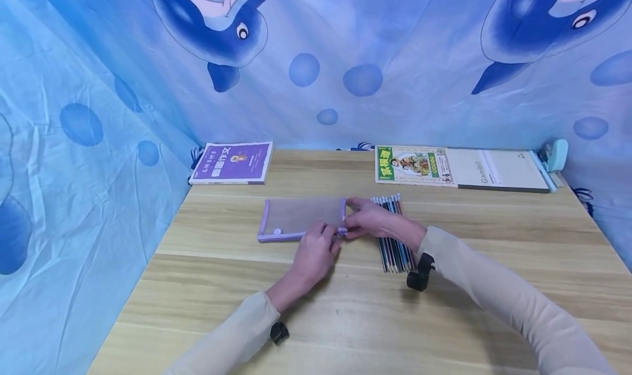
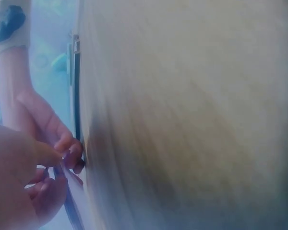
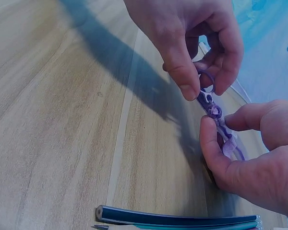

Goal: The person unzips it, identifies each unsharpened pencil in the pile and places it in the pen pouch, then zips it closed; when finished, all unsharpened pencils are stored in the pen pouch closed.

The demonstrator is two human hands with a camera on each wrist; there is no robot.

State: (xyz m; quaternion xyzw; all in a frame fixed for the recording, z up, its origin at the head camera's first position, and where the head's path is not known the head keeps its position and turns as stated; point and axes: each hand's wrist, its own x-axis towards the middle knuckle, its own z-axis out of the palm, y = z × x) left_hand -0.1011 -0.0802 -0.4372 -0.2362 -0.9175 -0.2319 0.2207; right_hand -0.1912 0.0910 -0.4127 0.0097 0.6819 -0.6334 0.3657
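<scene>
A see-through zip pouch (image 1: 305, 213) with purple edging lies flat on the wooden table, its right corner slightly raised. My left hand (image 1: 316, 251) pinches the zip pull (image 3: 205, 96), which has a ring, between thumb and fingers. At the same corner, my right hand (image 1: 369, 219) grips the pouch's purple end between thumb and fingers, just beside the pull. Under the right wrist, a row of pencils (image 1: 395, 254) lies side by side, erasers away from me. The left wrist view shows both hands close together, with the pouch mostly hidden.
A purple book (image 1: 232, 164) lies at the back left. A green-covered booklet (image 1: 415, 165) and a pale Gambit pad (image 1: 494, 168) lie at the back right, near a mint-coloured object (image 1: 558, 154). A blue dolphin-print curtain (image 1: 326, 51) hangs behind the table.
</scene>
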